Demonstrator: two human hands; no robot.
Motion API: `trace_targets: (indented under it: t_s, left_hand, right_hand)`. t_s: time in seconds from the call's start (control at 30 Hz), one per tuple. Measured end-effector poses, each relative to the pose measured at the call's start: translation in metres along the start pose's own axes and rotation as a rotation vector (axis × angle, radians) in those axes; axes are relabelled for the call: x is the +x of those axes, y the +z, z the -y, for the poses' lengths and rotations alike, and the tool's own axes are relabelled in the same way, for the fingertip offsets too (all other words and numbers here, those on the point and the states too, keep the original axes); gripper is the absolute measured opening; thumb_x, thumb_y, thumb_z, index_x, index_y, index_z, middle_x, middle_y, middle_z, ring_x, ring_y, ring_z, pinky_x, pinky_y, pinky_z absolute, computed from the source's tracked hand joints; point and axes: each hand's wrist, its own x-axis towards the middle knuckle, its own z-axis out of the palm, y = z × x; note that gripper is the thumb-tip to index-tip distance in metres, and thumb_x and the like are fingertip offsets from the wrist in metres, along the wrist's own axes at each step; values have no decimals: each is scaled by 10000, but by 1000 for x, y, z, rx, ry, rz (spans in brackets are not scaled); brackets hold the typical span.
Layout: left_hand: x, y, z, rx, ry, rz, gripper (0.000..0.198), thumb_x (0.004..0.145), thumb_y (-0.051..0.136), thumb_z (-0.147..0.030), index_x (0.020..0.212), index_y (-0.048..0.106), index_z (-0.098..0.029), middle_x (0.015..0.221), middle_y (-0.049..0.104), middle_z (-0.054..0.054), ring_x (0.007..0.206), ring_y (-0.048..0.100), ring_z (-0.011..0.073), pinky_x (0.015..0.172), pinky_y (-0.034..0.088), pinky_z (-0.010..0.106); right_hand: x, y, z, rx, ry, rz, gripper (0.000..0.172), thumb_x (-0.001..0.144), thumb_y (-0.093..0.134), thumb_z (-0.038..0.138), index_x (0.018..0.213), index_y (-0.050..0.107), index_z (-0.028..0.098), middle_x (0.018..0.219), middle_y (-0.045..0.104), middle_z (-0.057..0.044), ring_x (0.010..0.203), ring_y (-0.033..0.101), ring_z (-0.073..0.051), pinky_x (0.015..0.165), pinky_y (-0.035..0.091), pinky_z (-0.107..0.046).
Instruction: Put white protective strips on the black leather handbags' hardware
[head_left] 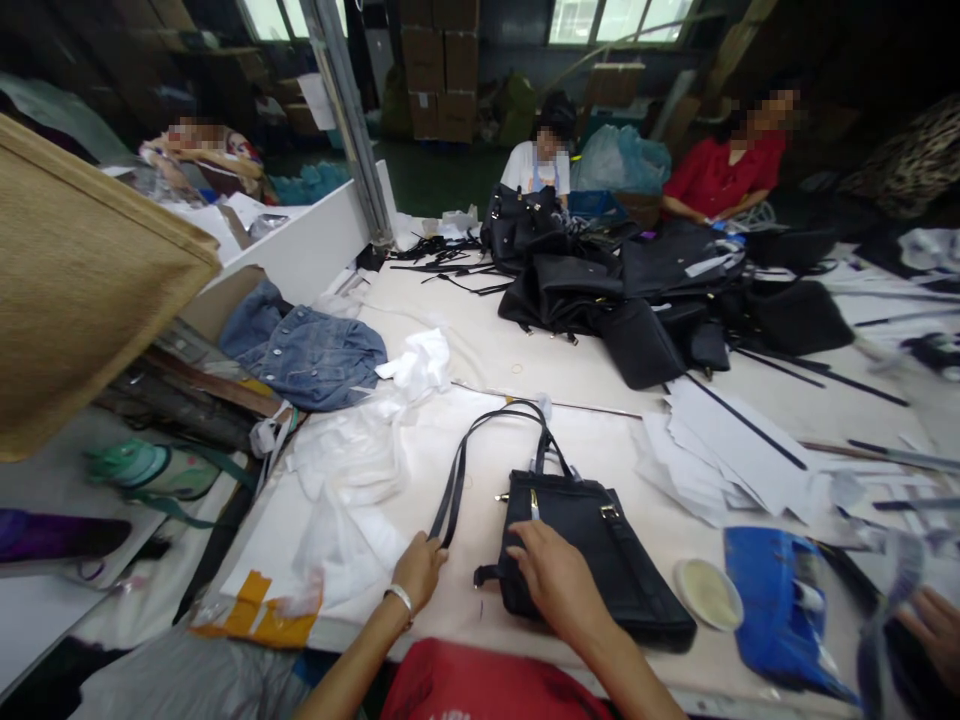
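Note:
A black handbag [600,555] lies flat on the white table [495,350] in front of me. Its long black strap [469,455] loops out toward the far left. My left hand [420,570], with a pale bracelet on the wrist, is closed on the near end of that strap. My right hand [551,575] rests palm down on the bag's near left corner, fingers bent and pressing on the bag.
Crumpled white tissue paper [352,480] lies left of the bag, a denim jacket [307,350] beyond it. A stack of white sheets [720,450], a small round dish [707,592] and a blue packet [780,605] sit right. Black bags [637,290] pile up farther back, where other people sit.

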Motion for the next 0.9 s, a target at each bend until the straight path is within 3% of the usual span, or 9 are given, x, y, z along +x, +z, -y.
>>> trace_targets:
  t_s: [0.1,0.2,0.3,0.43,0.57,0.67,0.77,0.9]
  left_hand:
    - [-2,2,-8,-34,38,11,182,841,461,-262,766,600,-173,863,544,49,771,544,154,696,366,251]
    - [-4,1,-17,-209,40,4,146,779,531,-264,684,590,-171,819,555,43,776,540,169,716,369,268]
    - [-3,4,-21,-382,-46,-29,218,794,504,-303,635,577,-173,746,570,36,791,556,177,759,391,278]
    - [1,21,-22,-502,-252,-22,320,887,317,-311,754,568,-165,666,574,24,611,573,138,604,438,250]
    - [-7,34,-30,-549,-394,47,261,904,278,-268,960,511,-165,632,591,9,455,552,116,461,410,219]
    - [-23,22,-31,-484,-425,103,237,888,346,-292,1013,517,-186,519,554,-20,364,506,123,415,370,219]
    - [-39,-3,-23,-392,-427,109,247,857,430,-301,1058,549,-220,479,533,-35,373,496,119,438,359,217]
    - [-53,-26,0,-240,-371,2,330,871,369,-310,1155,516,-229,540,566,-24,464,536,121,481,371,210]
  right_hand:
    - [41,13,18,-59,-226,45,272,892,394,167,1121,535,208,1050,593,-75,994,521,-204,861,399,-322]
    - [80,43,19,-187,-382,226,244,843,479,171,1070,567,181,1041,597,-94,1020,519,-222,841,414,-335]
    - [102,69,4,-305,-339,355,206,820,531,198,1013,598,173,1038,598,-102,985,545,-231,797,434,-337]
    - [119,81,-23,-348,-234,313,209,829,512,186,987,611,91,1034,577,-183,941,559,-281,761,439,-388]
    - [129,80,-43,-314,-193,264,210,834,448,118,920,633,67,995,581,-198,926,552,-281,759,431,-386]
    - [132,83,-51,-253,-172,216,247,815,418,58,955,622,64,1029,573,-202,972,525,-280,769,417,-370]
    - [132,84,-56,-167,-159,183,232,814,422,52,929,621,81,1014,588,-181,977,522,-252,771,401,-329]
    - [118,56,-67,-82,-66,119,198,892,431,244,912,607,155,944,634,-97,917,552,-189,751,379,-269]
